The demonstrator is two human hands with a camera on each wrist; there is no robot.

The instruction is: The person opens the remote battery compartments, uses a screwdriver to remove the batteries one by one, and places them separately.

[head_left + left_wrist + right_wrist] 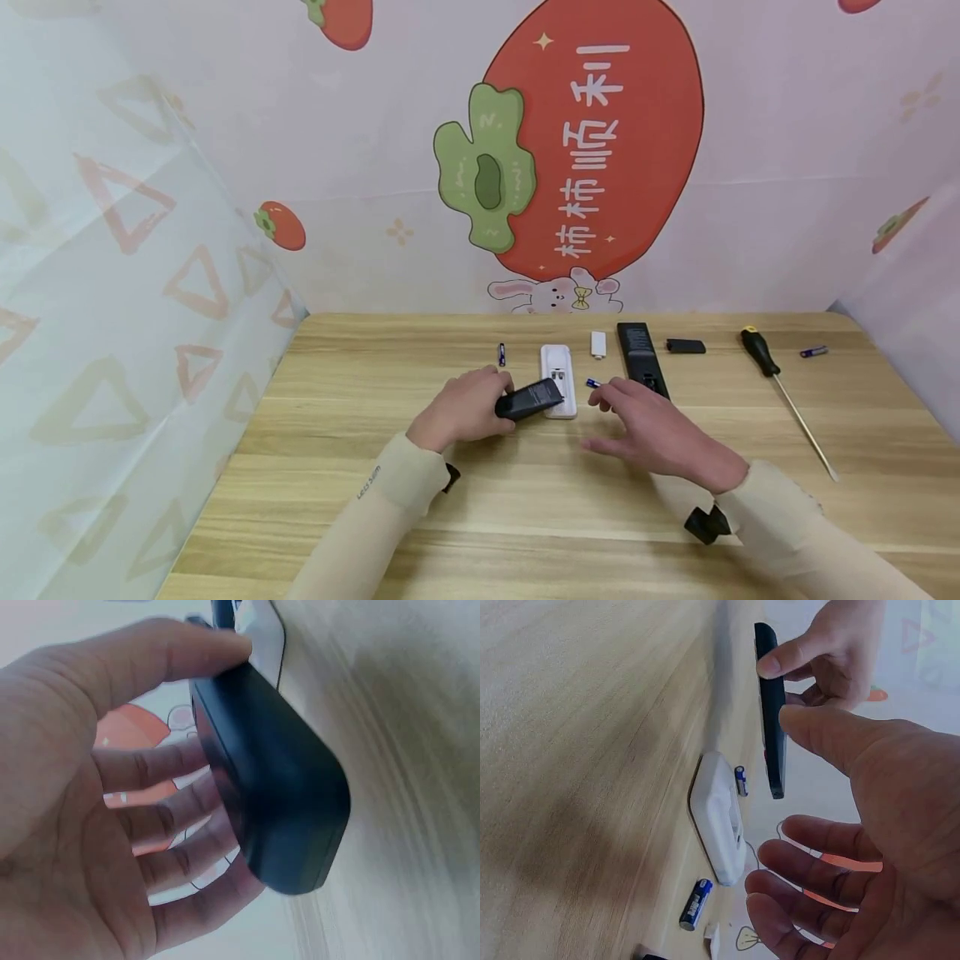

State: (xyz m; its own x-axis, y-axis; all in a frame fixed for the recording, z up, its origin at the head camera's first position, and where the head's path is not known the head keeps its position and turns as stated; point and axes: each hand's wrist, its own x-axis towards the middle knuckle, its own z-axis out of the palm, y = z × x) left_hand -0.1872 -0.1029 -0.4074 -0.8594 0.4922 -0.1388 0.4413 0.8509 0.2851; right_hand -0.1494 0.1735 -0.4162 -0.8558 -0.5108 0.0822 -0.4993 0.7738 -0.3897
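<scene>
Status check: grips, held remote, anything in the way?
Left grip holding black remote, raised. Right grip empty, near loose battery. White remote close by, battery bay uncovered, possibly in the way.

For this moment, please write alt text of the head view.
A person's left hand holds a black remote control above a wooden table, partly covering a white remote control, while the right hand is near a blue battery. To the battery's right lie a second black remote control and a black-handled screwdriver.

The left hand (471, 405) grips a black remote (531, 399). Right of it, the right hand (648, 423) hovers, fingers loosely bent.
</scene>
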